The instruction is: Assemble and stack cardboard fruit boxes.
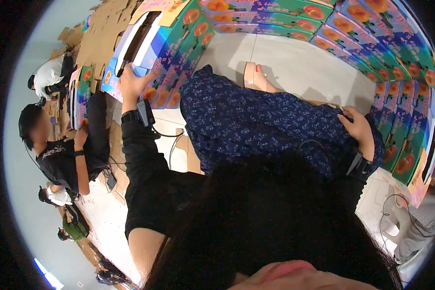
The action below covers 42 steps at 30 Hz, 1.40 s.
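Observation:
My left hand (pixel 132 83) rests on the top box of a stack of colourful fruit cartons (pixel 166 63) at the upper left. Its thumb is stretched away from the fingers, and the fingertips lie near a long dark slot (pixel 141 38) in that box's top. My right hand (pixel 358 126) lies with fingers extended on the dark blue floral skirt (pixel 265 125) over my lap, close to my knee. I see no object in it.
More stacked fruit cartons (pixel 372 43) curve round the far and right sides. Flattened cardboard (pixel 99 36) lies at the upper left. A person in black (pixel 65 159) sits at left beside another carton (pixel 79 96). Another person's grey-clad leg (pixel 420 220) shows lower right.

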### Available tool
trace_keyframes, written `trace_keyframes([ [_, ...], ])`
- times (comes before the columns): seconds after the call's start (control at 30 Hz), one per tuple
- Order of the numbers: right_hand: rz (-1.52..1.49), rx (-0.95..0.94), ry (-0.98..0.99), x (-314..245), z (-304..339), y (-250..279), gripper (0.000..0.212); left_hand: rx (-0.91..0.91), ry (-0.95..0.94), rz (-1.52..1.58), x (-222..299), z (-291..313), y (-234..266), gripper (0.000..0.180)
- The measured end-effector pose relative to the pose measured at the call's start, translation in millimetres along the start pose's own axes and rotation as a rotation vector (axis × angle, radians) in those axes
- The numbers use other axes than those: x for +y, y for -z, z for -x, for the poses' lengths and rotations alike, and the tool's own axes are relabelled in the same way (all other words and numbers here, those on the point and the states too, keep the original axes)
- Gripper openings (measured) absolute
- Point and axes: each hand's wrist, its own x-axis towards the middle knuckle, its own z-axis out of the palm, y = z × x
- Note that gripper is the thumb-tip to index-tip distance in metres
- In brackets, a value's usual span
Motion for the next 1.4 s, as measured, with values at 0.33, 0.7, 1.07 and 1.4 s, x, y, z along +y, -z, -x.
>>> trace_keyframes([
  [0.33,0.025,0.016,0.005,4,-1,-3,0.047,-0.016,-0.004,-0.009,-13,-5,-10,0.101],
  [0.7,-0.034,-0.005,-0.026,-1,-3,-1,0.045,-0.037,0.016,-0.005,-11,1,-4,0.100],
  [1.07,-0.018,0.033,-0.013,1,0,-4,0.043,-0.025,-0.048,0.033,-23,0,-9,0.101],
  [1.4,-0.021,0.019,0.021,11,-6,-5,0.042,-0.064,-0.049,0.046,-20,0,-4,0.099],
])
